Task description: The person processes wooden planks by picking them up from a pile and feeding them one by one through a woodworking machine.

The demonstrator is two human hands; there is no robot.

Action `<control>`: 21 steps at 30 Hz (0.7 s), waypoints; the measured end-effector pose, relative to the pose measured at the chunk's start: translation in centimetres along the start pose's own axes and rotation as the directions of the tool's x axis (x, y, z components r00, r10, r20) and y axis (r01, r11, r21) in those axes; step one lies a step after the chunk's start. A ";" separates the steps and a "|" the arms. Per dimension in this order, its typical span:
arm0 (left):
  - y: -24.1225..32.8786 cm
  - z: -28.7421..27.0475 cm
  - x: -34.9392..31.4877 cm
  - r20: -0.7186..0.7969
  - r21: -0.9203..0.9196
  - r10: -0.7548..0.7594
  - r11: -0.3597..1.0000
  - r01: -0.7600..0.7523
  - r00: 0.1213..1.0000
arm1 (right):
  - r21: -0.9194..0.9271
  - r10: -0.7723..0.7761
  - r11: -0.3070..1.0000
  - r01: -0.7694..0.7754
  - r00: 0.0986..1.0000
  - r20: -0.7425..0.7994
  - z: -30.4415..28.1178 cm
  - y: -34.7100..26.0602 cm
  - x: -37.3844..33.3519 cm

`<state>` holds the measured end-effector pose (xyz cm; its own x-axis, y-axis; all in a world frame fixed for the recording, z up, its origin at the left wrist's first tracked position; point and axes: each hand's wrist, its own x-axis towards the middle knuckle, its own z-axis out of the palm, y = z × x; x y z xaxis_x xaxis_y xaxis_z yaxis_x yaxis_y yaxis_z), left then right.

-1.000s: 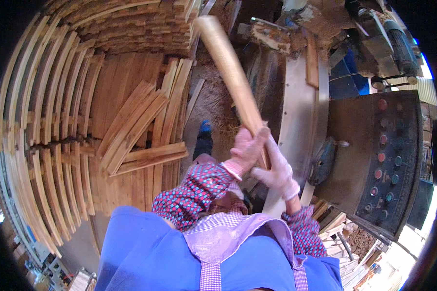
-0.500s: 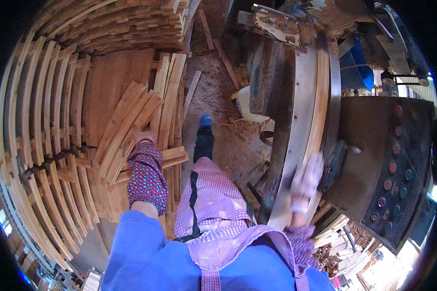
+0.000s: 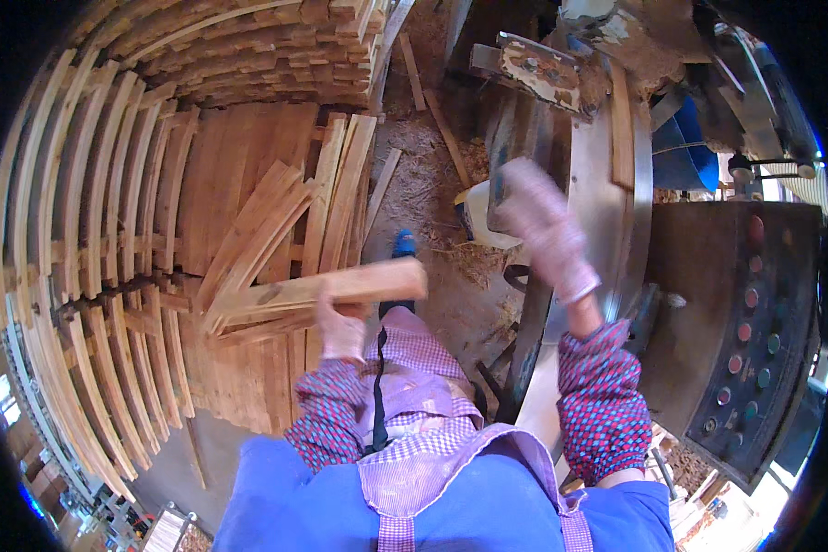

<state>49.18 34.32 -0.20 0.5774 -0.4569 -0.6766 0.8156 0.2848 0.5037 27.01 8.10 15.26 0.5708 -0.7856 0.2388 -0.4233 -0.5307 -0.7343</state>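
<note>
My left hand (image 3: 340, 333), in a pale work glove, grips a wooden plank (image 3: 368, 281) from its near side. The plank slants across the front of my apron, its right end raised and its left end over other planks (image 3: 253, 225) lying crossed on the stack. My gloved right hand (image 3: 547, 230) is in the air by the left edge of the machine's metal bed (image 3: 589, 221). Slightly blurred, its fingers look stretched out, with nothing seen in them. On the bed, a wood strip (image 3: 622, 129) lies at the far end, apart from both hands.
Stacked boards (image 3: 110, 184) fill the left side and the far left. A dark control panel (image 3: 750, 331) with coloured buttons stands to the right of the machine. Shavings and loose sticks lie on the floor (image 3: 442, 212); a white container (image 3: 488, 216) sits beside the machine.
My left hand has lifted a plank off the stack and swung it toward the right. My right hand has left the bed, moving forward and left. The strip has slid farther along the bed.
</note>
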 end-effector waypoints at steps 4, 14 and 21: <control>-1.1 6.4 -10.5 0.145 0.178 -0.175 0.973 0.149 0.974 | -0.051 -0.096 0.984 0.170 0.751 0.653 2.4 -11.0 -6.3; -8.9 12.3 -15.3 0.458 0.413 -0.369 0.894 0.174 0.809 | -0.128 0.585 0.782 -0.610 0.789 -0.187 -0.4 -14.0 -29.6; -10.4 12.2 -14.8 0.369 0.490 -0.479 0.829 0.271 0.796 | -0.679 0.254 0.597 -0.427 0.903 -0.345 -3.4 -1.4 -22.4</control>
<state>31.68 27.83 11.14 0.0555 -0.8115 -0.5817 0.8141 -0.3005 0.4969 12.43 25.36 13.04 0.1653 -0.9543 0.2489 -0.9744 -0.1970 -0.1085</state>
